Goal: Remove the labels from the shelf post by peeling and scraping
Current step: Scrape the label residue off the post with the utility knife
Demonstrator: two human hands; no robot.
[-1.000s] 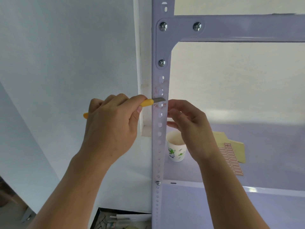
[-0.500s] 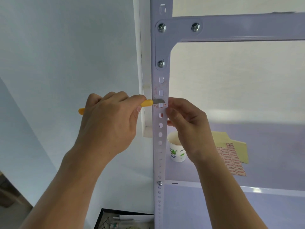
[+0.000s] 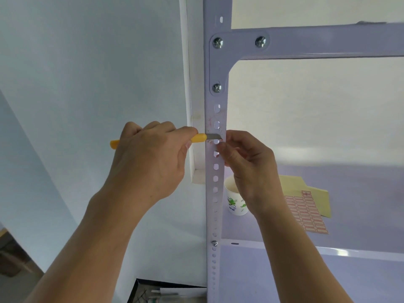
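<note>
A white perforated shelf post [image 3: 215, 193] runs vertically through the middle of the head view. My left hand [image 3: 150, 158] grips a yellow-handled knife [image 3: 197, 138]; its short metal blade [image 3: 215, 136] lies flat across the post. My right hand [image 3: 247, 162] sits just right of the post, its fingertips pinching at the post's edge beside the blade tip. Small reddish label remnants [image 3: 218, 157] cling to the post around the holes near the blade. What the right fingers pinch is too small to tell.
A paper cup with green print [image 3: 237, 204] stands on the shelf board [image 3: 349, 250] behind the post. A sheet of red-bordered labels [image 3: 308, 213] lies on yellow paper [image 3: 317, 193] to its right. An upper crossbar [image 3: 328, 40] is bolted above. A black mesh container [image 3: 166, 291] sits below.
Both hands stay at the same spot on the post. The blade has shifted slightly along the post face and my right fingertips have closed in nearer the blade tip.
</note>
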